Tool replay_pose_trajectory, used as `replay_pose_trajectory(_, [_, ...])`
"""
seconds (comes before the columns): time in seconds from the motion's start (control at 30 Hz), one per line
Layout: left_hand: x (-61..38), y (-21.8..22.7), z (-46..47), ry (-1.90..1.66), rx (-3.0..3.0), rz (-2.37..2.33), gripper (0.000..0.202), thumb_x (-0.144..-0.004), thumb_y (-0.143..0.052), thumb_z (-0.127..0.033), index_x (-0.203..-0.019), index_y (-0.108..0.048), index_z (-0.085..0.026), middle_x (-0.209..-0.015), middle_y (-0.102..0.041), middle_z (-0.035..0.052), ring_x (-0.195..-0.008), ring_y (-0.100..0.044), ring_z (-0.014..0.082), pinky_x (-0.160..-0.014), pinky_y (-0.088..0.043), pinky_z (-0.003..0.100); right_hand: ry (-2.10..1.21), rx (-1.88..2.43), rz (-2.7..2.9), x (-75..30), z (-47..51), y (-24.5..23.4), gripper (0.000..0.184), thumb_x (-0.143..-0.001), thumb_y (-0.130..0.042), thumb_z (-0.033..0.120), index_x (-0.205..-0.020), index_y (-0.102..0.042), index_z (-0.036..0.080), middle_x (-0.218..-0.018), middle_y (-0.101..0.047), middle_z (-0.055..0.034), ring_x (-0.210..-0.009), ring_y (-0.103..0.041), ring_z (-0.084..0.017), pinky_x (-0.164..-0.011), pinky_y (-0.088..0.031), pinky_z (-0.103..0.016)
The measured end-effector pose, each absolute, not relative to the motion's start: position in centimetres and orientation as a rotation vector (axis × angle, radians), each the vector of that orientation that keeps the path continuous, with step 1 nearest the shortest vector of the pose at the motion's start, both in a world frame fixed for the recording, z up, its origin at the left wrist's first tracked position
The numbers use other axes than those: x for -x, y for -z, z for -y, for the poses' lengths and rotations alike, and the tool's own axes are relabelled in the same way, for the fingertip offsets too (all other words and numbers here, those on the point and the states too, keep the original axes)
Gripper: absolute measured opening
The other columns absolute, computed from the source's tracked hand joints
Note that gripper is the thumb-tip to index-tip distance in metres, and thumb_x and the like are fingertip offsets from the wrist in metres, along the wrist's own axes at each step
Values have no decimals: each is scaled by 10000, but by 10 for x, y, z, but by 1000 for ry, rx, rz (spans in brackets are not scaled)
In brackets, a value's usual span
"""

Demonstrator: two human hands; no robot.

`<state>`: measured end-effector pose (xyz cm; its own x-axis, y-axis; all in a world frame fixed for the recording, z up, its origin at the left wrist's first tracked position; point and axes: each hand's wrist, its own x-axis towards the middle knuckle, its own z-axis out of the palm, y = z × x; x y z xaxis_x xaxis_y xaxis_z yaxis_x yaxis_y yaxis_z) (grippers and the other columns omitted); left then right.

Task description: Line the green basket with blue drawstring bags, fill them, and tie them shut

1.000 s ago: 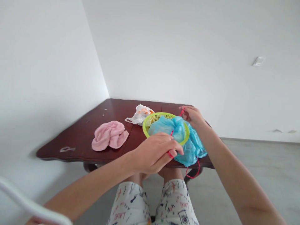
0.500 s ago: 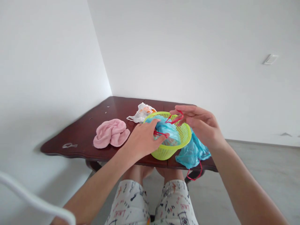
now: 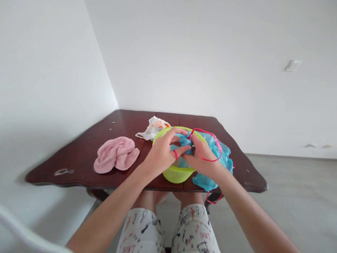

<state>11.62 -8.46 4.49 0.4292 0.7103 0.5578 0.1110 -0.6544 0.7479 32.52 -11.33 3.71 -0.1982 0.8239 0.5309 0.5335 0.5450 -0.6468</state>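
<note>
Grip on the left hand (image 3: 163, 154): how far open is it?

Mostly closed. The fingers curl down and pinch a fold of thin, crinkled blue plastic bag (image 3: 183, 142), and a small loop of red cord (image 3: 175, 154) shows against one finger.

And the right hand (image 3: 203, 160)?

Half closed, its fingers reaching in toward the left hand, just beside it. The red cord rises from between the hands and arcs over in a thin, glossy loop, crossing the back of this hand. I can't tell whether the fingertips truly grip the plastic or the cord.

Where's the basket?

Directly beneath both hands. It's a lime-green plastic basket (image 3: 177, 175), round, with a smooth rim and a perforated wall. The bag fills its mouth, and more blue spills past the rim below the right hand.

What's nearby?

Left of the left hand lies a soft, bunched pink towel (image 3: 116, 154). Beyond that hand sits a crumpled white plastic bag (image 3: 152, 129), both on a glossy dark wood table (image 3: 79, 165).
</note>
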Motion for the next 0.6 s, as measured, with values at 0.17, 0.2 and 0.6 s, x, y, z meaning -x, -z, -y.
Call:
replay_pose_trajectory(0.17, [-86,-25,94,-1330,-2407,-771,401,-1166,-786,-362,-1544,-668,-304,-1512,-816,103,-1428,-772,322,-1263,-588,531,-700,1163,1727,-346,85,-62,116,-914,-854,300,-1002,-807,241,-885,-803,-29,-822,-800,-262,-731,-707,-401])
replay_pose_trajectory(0.2, [-76,-16,96,-1374,-2453,-813,370,-1174,-759,-340,-1533,-678,-300,-1502,-814,106,-1430,-760,326,-1261,-579,538,-771,1173,1643,-353,78,-68,188,-928,-900,388,-984,-798,241,-848,-790,-24,-737,-779,-247,-635,-687,-383])
replay_pose_trajectory(0.6, [-48,62,102,-1545,-2461,-874,425,-1143,-741,-491,-1515,-687,-291,-1743,-684,140,-1683,-575,369,-1465,-383,630,568,605,1432,-415,-122,-215,655,-1241,-640,596,-1713,-521,157,-1706,-631,-221,-1810,-413,-380,-1448,-407,-596])
